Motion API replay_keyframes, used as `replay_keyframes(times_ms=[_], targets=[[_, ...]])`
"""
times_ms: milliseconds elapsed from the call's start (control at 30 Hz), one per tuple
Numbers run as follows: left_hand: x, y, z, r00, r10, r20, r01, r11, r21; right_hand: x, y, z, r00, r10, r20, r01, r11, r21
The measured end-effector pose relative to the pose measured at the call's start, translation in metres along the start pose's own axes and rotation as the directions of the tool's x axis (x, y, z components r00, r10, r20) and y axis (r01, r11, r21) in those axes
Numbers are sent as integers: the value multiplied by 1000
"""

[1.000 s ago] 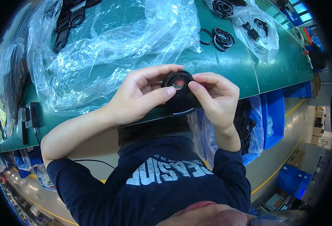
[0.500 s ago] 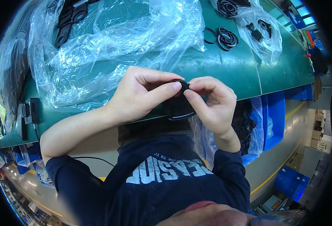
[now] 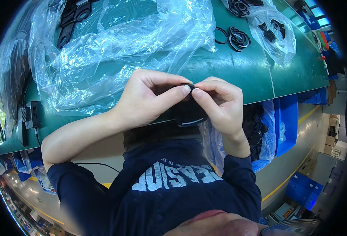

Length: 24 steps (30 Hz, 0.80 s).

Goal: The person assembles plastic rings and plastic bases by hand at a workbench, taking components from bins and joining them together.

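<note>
At the far left of your desk (image 3: 236, 70), a small boxy black device (image 3: 31, 114) with a ribbed side stands next to its cable. To its right, a big clear plastic bag (image 3: 122, 55) spreads in crinkled, glossy folds, with a long black bracket (image 3: 66, 29), pierced by round holes, at its upper left.

Your left hand (image 3: 154, 94) pinches the upper rim of a black part (image 3: 190, 112) between thumb and fingers. The part is up at the desk's near edge, between your two hands, and by the look of your grip its handling is midway, not finished. It appears smooth, dark and rigid, with a pale curved line along its lower end; your fingertips hide much of the rim, so you cannot tell from here whether anything is fitted there. Your right hand (image 3: 220, 100) pinches the same rim from the other side, the two thumbs close together.

Further right, thin black rings (image 3: 239, 39) lie loose in a tangled pile, well apart from the part. Beyond them, a thin, cloudy bag (image 3: 287, 49) holds small black pieces. Below the desk, a blue bin (image 3: 289, 129) has smooth, straight plastic walls.
</note>
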<state>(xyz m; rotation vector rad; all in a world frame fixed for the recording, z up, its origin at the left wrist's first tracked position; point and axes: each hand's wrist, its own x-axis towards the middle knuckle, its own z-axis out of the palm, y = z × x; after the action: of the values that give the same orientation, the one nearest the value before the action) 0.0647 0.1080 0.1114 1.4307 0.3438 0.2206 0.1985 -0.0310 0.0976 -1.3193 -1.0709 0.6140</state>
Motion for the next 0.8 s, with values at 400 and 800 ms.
replay_keyframes(times_ms=[400,800], targets=[[-1,-2,4,994,60,88,-58,998,-25,14,-25,-7,969,-224,-105,155,879,-451],[-6,-3,6,982,173,73,-183,969,164,19,-43,0,945,-309,102,294,674,-678]])
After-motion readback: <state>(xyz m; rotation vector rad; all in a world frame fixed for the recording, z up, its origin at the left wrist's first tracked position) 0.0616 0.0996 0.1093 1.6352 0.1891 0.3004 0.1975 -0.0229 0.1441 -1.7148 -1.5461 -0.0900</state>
